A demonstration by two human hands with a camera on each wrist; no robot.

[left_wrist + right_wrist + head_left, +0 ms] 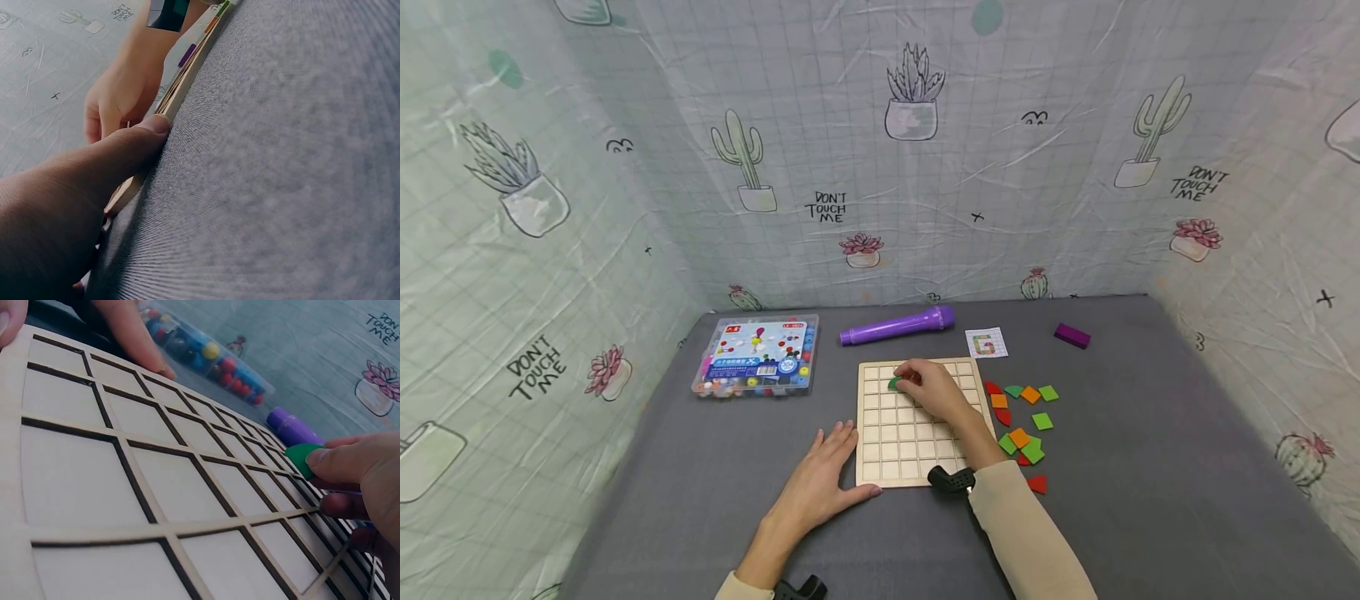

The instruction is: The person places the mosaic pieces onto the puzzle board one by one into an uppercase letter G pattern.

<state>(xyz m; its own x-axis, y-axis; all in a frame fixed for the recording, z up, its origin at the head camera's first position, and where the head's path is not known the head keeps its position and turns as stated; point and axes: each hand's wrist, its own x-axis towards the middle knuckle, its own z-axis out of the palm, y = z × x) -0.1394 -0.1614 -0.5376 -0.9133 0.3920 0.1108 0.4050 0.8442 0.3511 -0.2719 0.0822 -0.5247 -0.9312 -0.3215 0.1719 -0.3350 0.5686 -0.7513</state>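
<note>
A small green rounded tile (pixel 894 383) is pinched between the thumb and fingertips of the right hand (pixel 928 388), held just over a cell in the upper rows of the pale wooden grid board (pixel 895 454), so it's basically lined up with a square rather than resting flat yet; from the right wrist view the tile (pixel 302 457) is seen edge-on above the board (pixel 94 487), and whether it's touching the wood can't be told. The board is kept from sliding by the left hand (pixel 820 479), which is laid flat on the grey felt table cover (pixel 1150 467) with fingers spread and straight, the thumb (pixel 134 140) pressed against the board's near-left edge (pixel 181 87), nothing gripped. The loose pile of red, orange and green tiles (pixel 1022 421) is parked just beside the board's right side, probably so it's within easy reach of the working hand. Further back, a small pattern card (pixel 987 342) is laid near the board's top right corner, readable at a glance. A purple cylindrical tube (pixel 897 327) lies behind the board, a clear plastic box of coloured beads (pixel 757 354) sits off to the left, and a small purple block (pixel 1072 336) is set well apart at the far right.
</note>
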